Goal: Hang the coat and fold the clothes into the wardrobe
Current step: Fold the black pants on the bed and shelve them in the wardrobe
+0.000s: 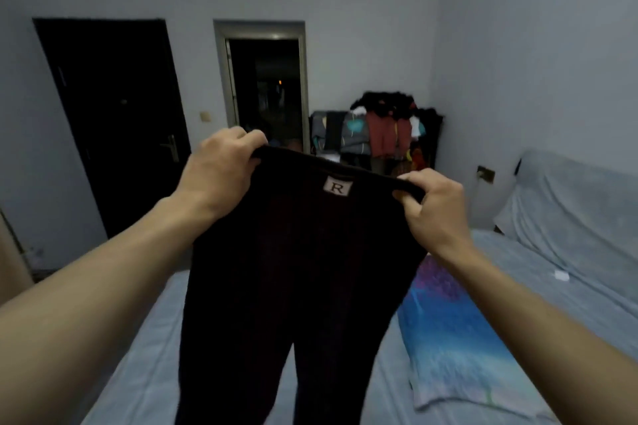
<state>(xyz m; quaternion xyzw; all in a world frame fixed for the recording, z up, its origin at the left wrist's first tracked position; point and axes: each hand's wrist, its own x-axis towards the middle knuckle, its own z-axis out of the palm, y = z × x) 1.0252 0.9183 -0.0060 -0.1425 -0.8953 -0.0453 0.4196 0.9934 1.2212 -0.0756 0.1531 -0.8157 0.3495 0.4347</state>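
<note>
Trousers (297, 269) are held up over the bed (145, 355), waistband pinched by left hand (221, 169) and right hand (431, 207); legs should be matched before folding.

The trousers (293, 269) are cut off by the lower edge, and part of the bed (138, 373) is hidden behind them. The clothes pile (383, 124) is blurred; nothing can be made out beyond the doorway (266, 90).

Single head-worn view, looking forward and slightly down over bed (145, 355) toward far wall; hands close.
</note>
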